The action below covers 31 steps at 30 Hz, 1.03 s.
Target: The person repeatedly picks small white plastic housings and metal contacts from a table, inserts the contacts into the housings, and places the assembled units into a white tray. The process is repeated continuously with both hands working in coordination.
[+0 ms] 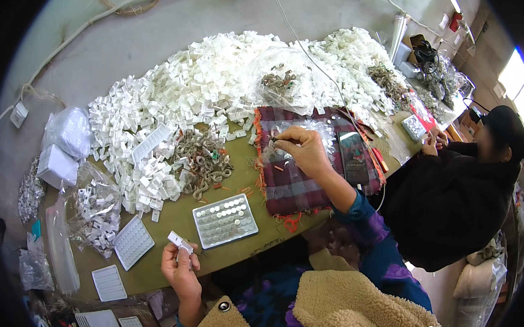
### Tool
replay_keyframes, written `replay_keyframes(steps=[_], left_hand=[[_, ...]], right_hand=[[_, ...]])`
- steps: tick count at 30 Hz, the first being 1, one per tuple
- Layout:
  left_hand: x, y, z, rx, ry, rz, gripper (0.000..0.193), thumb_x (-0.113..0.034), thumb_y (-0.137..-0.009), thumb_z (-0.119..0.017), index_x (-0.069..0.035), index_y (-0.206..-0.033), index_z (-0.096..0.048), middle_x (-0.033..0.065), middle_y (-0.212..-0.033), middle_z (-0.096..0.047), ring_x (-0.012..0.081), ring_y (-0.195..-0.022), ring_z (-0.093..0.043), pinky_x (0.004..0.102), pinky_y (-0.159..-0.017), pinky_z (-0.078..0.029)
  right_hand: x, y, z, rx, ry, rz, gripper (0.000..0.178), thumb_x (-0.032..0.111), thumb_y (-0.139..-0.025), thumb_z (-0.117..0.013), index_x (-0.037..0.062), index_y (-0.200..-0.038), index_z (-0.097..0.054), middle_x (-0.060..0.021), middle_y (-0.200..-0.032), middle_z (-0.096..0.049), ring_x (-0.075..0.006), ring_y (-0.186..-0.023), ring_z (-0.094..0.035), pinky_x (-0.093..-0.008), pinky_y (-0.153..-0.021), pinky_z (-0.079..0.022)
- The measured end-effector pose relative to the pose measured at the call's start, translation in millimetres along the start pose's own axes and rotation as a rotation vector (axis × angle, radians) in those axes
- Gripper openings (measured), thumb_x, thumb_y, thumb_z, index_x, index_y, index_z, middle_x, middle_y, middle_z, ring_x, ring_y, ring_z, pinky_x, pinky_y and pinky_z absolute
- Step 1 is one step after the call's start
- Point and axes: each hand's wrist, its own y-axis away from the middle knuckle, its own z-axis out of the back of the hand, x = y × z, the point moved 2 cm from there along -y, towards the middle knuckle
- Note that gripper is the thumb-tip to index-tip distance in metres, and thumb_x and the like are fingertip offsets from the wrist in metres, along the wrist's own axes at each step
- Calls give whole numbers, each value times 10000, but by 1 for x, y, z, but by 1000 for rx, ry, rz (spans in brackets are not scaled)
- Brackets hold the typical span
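Note:
My left hand (182, 273) is closed around a small white plastic casing (179, 241), held up at the table's near edge. Over a dark plaid cloth (293, 198), the fingertips of my right hand (308, 154) pinch something small and dark, too tiny to name. Beneath that hand a clear plastic bag (326, 137) with small bits lies on the cloth. Between my hands sits a clear tray (226, 237) with rows of small round metallic discs. A smartphone (352, 153) rests on the cloth, right of my right hand.
A large heap of white casings (210, 71) covers the back, with a pile of coiled wires (205, 160) before it. White trays (134, 242) and a bag of casings (97, 210) lie at left. A co-worker in dark clothing (453, 195) sits at right. A cable (313, 57) hangs across.

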Motion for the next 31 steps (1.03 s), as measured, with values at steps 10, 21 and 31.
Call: replay_keyframes(steps=[10,21,31], left_hand=[[-36,-5,-53,185,296,341,225,-201,-981,-579,-18,-1109,-561,195,-1020,-649,113,-609,-514,239,-497,-403],[-38,-39,-131,340,259,487,204,-193,-989,-560,-6,-1070,-575,221,-1201,-630,98,-722,-601,202,-531,-470],[-21,-10,-69,239,223,297,252,-217,-943,-643,-17,-1087,-591,248,-1115,-653,118,-647,-585,225,-481,-444]], right_hand=[[-19,22,-8,157,-612,-323,114,88,-898,-684,-21,-929,-690,-8,-791,-659,-73,-707,-566,-214,-636,-449],[4,31,-21,315,-72,-131,125,91,-843,-708,-32,-850,-688,-63,-821,-678,-157,-742,-638,-291,-675,-505],[-9,-32,-66,252,561,120,164,175,-842,-662,36,-911,-716,-158,-942,-657,-361,-882,-636,-442,-772,-499]])
